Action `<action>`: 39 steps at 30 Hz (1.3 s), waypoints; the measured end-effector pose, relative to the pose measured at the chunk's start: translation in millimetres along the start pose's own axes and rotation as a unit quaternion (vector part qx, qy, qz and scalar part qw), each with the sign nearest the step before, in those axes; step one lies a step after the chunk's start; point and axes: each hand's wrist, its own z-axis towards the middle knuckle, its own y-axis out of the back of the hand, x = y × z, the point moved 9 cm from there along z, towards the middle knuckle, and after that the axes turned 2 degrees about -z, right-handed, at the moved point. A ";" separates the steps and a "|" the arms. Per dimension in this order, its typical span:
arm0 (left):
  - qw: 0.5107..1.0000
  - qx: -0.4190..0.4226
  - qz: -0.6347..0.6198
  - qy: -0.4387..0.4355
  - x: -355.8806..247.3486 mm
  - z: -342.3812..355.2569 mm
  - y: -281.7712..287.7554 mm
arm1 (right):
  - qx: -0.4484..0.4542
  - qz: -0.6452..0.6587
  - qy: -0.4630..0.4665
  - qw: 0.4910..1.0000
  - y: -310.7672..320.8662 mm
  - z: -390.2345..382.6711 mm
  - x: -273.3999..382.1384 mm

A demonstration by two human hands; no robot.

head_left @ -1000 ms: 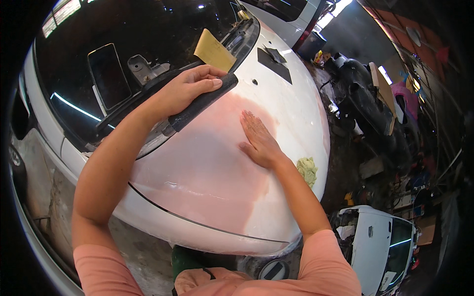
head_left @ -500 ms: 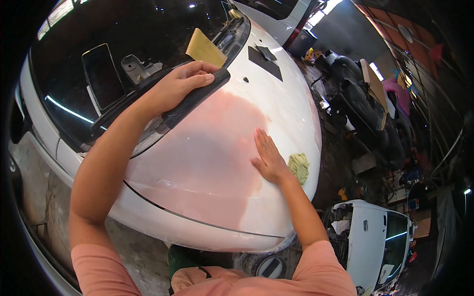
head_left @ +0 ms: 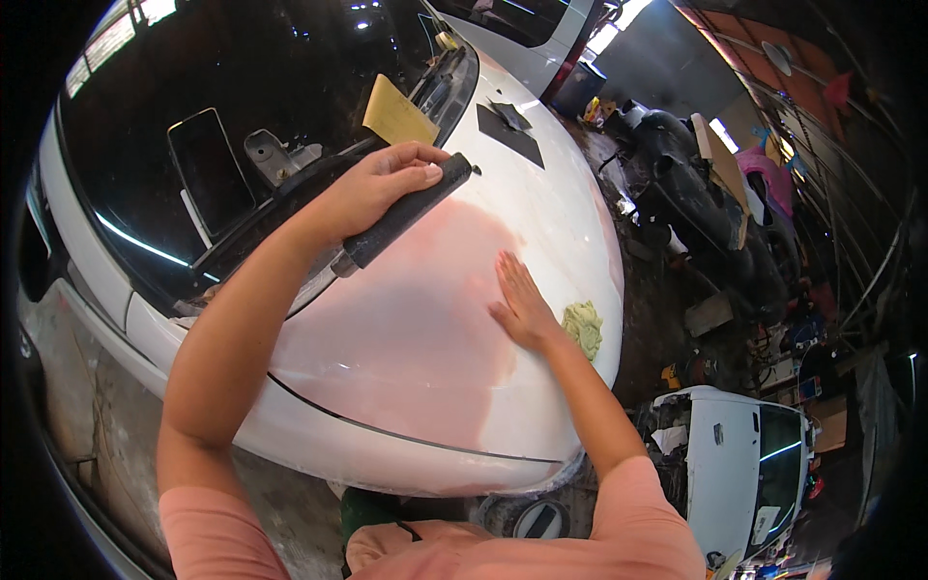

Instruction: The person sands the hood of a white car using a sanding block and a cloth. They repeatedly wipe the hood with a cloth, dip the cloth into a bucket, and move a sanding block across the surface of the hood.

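Observation:
My left hand (head_left: 391, 188) is closed around a long black sanding block (head_left: 411, 215), fingers on top, held at the windshield side of a white car hood (head_left: 565, 242). Beneath the block spreads a pinkish sanded patch (head_left: 416, 329) with a greyish middle. My right hand (head_left: 525, 307) lies flat on the hood at the patch's right edge, fingers stretched out and nothing in it. Just right of that hand sits a crumpled yellow-green cloth or putty-like lump (head_left: 582, 329); its kind is unclear.
Dark sheets like sandpaper (head_left: 509, 140) lie farther up the hood. A yellow sheet (head_left: 398, 113) and a grey bracket (head_left: 280, 155) rest by the dark windshield (head_left: 290, 58). Black car parts (head_left: 677, 193) are piled at right, above a white car door (head_left: 725, 474).
My left hand has moved right and slightly nearer with the sanding block, from the hood's rear edge farther over the hood. My right hand stays flat in about the same place.

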 end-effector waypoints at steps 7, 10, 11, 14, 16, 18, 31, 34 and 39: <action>0.999 -0.010 0.038 0.017 1.5 -2.5 1.9 | 0.003 -0.011 0.026 1.000 8.6 134.3 21.1; 0.998 -0.009 0.061 0.023 5.1 -2.9 1.6 | 0.015 0.001 0.023 1.000 10.0 157.3 23.4; 0.997 -0.009 0.064 0.029 6.7 -2.8 1.5 | 0.015 0.006 0.024 1.000 11.7 159.0 23.5; 0.997 -0.016 0.066 0.041 13.0 -4.6 5.0 | 0.025 0.005 0.028 0.999 10.8 152.4 21.2; 0.997 -0.017 0.060 0.040 16.5 -4.2 8.2 | 0.023 0.001 0.030 0.999 8.2 139.9 11.1; 0.997 -0.022 0.064 0.045 15.8 -4.1 8.7 | 0.008 0.000 0.035 0.999 8.4 124.4 1.0; 0.997 -0.041 0.043 0.040 11.2 -1.7 14.8 | -0.036 0.040 -0.093 0.994 0.7 -5.3 -60.8; 0.998 -0.039 0.031 0.037 9.9 -3.5 14.0 | -0.059 0.055 -0.136 0.987 8.3 -46.3 -54.2; 0.996 -0.049 0.055 0.043 0.6 -9.7 15.0 | -0.158 -0.120 -0.222 0.954 69.0 -119.1 -44.8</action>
